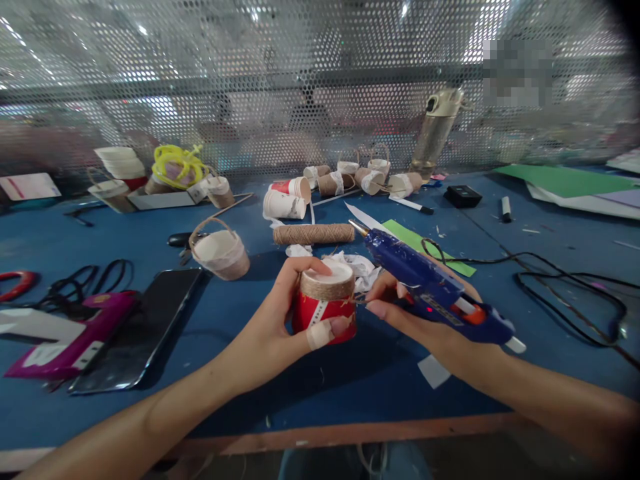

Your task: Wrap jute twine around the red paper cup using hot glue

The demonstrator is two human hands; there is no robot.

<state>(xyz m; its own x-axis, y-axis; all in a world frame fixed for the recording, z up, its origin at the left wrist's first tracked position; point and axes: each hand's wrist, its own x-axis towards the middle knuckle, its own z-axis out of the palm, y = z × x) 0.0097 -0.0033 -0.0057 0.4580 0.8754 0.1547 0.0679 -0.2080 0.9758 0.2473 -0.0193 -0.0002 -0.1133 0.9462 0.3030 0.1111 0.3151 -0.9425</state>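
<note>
My left hand (270, 337) is wrapped round a red paper cup (345, 312), with a finger at its rim and the bandaged thumb on its side. A band of twine (327, 289) circles the cup's upper part. In my right hand (440, 340) is a blue hot glue gun (420, 273), its nozzle pointing up and left, beyond the cup. The thumb and a finger of that hand also pinch near a strand of twine running from the cup. Behind the cup lie crumpled white paper (363, 270) and a roll of twine (313, 233).
A small handled cup basket (220, 257) stands at left, near a phone (145, 327) and a purple packet (95, 333). Paper cups (287, 200) and several wrapped cups line the back, beside a bottle (435, 133). A black cord (550, 267) loops at right.
</note>
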